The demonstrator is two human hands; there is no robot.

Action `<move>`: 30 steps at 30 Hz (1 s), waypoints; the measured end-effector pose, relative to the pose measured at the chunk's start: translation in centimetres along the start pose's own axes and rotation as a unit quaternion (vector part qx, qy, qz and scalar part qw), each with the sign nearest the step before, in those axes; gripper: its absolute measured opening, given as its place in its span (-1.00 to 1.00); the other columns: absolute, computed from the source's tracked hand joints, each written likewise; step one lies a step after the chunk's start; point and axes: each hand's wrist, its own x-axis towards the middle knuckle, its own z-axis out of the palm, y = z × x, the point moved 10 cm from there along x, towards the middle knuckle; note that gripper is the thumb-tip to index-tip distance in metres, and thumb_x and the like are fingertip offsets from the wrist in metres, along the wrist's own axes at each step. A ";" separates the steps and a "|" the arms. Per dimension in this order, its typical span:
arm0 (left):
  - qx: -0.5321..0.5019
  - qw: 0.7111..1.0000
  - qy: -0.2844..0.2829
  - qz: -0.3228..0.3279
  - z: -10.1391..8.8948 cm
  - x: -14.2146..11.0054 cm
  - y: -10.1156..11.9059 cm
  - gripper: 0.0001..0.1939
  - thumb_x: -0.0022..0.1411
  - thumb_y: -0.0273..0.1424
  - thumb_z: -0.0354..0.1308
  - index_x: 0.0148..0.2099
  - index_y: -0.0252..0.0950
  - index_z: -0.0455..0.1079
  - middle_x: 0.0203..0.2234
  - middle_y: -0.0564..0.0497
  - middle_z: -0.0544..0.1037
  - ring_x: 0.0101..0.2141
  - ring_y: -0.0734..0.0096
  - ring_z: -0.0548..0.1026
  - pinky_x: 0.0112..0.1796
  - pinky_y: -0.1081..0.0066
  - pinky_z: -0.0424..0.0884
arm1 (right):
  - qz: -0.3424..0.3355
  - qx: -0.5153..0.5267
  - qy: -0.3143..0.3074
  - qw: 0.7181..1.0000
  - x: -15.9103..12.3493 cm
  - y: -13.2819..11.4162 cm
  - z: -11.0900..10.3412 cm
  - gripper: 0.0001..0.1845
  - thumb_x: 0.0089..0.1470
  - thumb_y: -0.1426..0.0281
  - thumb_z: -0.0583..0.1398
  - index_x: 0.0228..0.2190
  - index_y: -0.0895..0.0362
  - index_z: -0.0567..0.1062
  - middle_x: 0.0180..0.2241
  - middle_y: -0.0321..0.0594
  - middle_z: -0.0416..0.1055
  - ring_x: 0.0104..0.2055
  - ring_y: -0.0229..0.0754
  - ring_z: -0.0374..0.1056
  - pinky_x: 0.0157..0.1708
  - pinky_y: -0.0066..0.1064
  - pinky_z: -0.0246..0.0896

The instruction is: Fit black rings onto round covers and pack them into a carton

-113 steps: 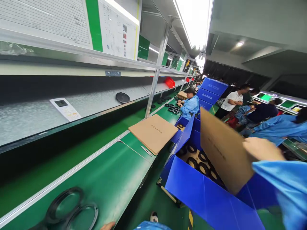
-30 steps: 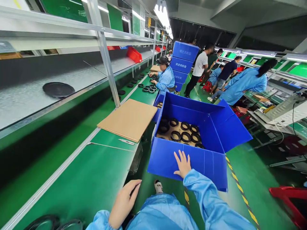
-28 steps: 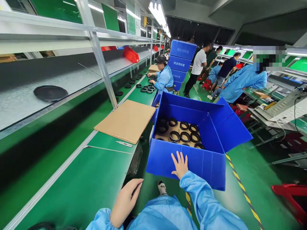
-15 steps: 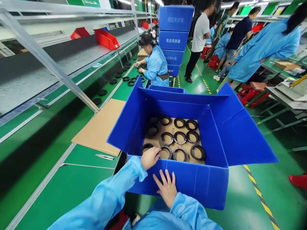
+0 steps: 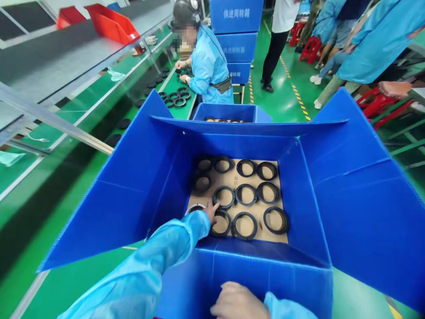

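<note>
My left hand (image 5: 211, 212) reaches down inside the blue box (image 5: 247, 266), fingers spread at the edge of a black ring (image 5: 221, 223) in the near row. Its fingertips also come close to another black ring (image 5: 223, 197) behind. Left of the hand, a ring with a light-looking rim (image 5: 195, 208) is partly covered by my sleeve. Several more black rings (image 5: 246, 195) lie in rows on a brown cardboard sheet (image 5: 260, 228). My right hand (image 5: 238, 302) is by the outer front wall, blurred, its fingers looking bent; whether it holds anything does not show.
The box's side flaps (image 5: 365, 195) stand out wide. Behind it is another blue box (image 5: 226, 111) with rings inside. At the green bench, a co-worker (image 5: 210, 57) handles parts beside black rings (image 5: 179, 102). Blue boxes (image 5: 235, 46) are stacked beyond. A red bin (image 5: 113, 24) rests on the shelf.
My left hand has moved from the front rim down among the rings. My right hand, spread on the front wall before, is now lower and bent. The view has come closer to the box.
</note>
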 end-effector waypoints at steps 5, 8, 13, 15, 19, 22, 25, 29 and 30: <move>0.009 0.998 0.044 -0.046 -2.1 0.7 -1.1 -0.16 0.14 -0.53 0.30 0.41 -0.21 0.07 0.42 -0.48 -0.25 0.12 -0.24 0.45 0.10 0.08 0.40 | 0.260 -0.038 0.122 0.957 -0.6 7.2 -17.0 -0.66 0.32 0.25 0.06 -0.05 -0.06 0.58 -0.15 -0.15 0.57 -0.07 -0.01 0.48 -0.04 -0.19 0.41; 0.004 0.996 0.071 -0.053 -3.7 0.9 -1.4 -0.17 0.16 -0.51 0.31 0.41 -0.08 0.10 0.44 -0.35 -0.42 0.15 -0.28 0.41 0.14 0.07 0.37 | 0.450 -0.204 0.038 0.869 -2.7 16.0 -20.7 -0.36 0.20 0.24 0.20 0.28 0.05 0.33 0.28 0.12 0.21 0.14 0.25 0.35 0.04 -0.01 0.31; -0.025 0.995 0.083 -0.055 -5.2 1.7 -2.1 -0.14 0.17 -0.46 0.32 0.42 0.03 0.06 0.43 -0.26 -0.57 0.05 -0.15 0.53 0.12 0.16 0.43 | 0.568 -0.265 -0.089 0.774 -4.8 26.7 -17.9 0.37 -0.18 0.08 0.47 0.43 -0.10 -0.18 0.45 0.24 -0.55 0.18 0.56 0.25 0.09 0.24 0.10; -0.037 0.994 0.079 -0.058 -5.4 2.4 -2.5 -0.14 0.15 -0.44 0.35 0.41 0.00 0.08 0.44 -0.28 -0.50 0.04 -0.12 0.54 0.11 0.20 0.44 | 0.565 -0.276 -0.093 0.772 -4.7 28.6 -16.9 0.41 -0.22 0.05 0.49 0.43 -0.10 -0.21 0.44 0.22 -0.66 0.28 0.65 0.06 0.17 0.35 -0.13; -0.054 0.994 0.066 -0.062 -5.3 3.6 -3.2 -0.17 0.15 -0.39 0.37 0.40 -0.16 0.14 0.43 -0.33 -0.15 0.11 -0.17 0.48 0.15 0.18 0.39 | 0.538 -0.292 -0.055 0.789 -4.0 30.2 -16.3 0.47 -0.29 0.07 0.50 0.42 -0.16 -0.24 0.42 0.08 -0.79 0.30 0.69 -0.03 0.18 0.39 -0.20; -0.067 0.993 0.065 -0.069 -5.2 3.5 -3.1 -0.23 0.15 -0.43 0.36 0.36 -0.25 0.18 0.39 -0.35 -0.02 0.10 -0.13 0.48 0.15 0.19 0.38 | 0.516 -0.295 -0.023 0.804 -3.1 30.1 -16.1 0.38 -0.27 0.16 0.49 0.42 -0.22 -0.14 0.45 0.06 -0.66 0.21 0.58 0.18 0.10 0.25 0.08; -0.080 0.991 0.070 -0.076 -5.7 2.8 -2.7 -0.29 0.12 -0.52 0.36 0.30 -0.26 0.26 0.37 -0.37 0.04 0.05 -0.06 0.52 0.12 0.10 0.44 | 0.507 -0.304 -0.015 0.806 -2.5 29.4 -16.0 0.22 -0.25 0.35 0.48 0.38 -0.13 0.10 0.44 0.18 -0.30 0.10 0.42 0.34 -0.03 0.06 0.27; -0.104 0.988 0.095 -0.058 -8.0 1.0 -1.2 -0.49 0.24 -0.53 0.21 0.23 -0.41 0.30 0.28 -0.31 0.18 -0.02 0.12 0.54 0.06 0.12 0.48 | 0.483 -0.332 0.006 0.810 -2.1 26.7 -17.5 -0.24 -0.02 0.51 0.33 0.23 0.04 0.37 0.24 0.20 0.20 -0.08 0.15 0.48 -0.15 -0.14 0.37; -0.115 0.986 0.104 -0.054 -8.7 0.2 -0.8 -0.54 0.26 -0.49 0.20 0.20 -0.43 0.33 0.25 -0.29 0.20 -0.04 0.14 0.55 0.05 0.16 0.49 | 0.468 -0.339 0.009 0.816 -1.7 25.8 -17.9 -0.35 0.06 0.49 0.30 0.20 0.03 0.40 0.18 0.14 0.27 -0.10 0.07 0.48 -0.15 -0.18 0.38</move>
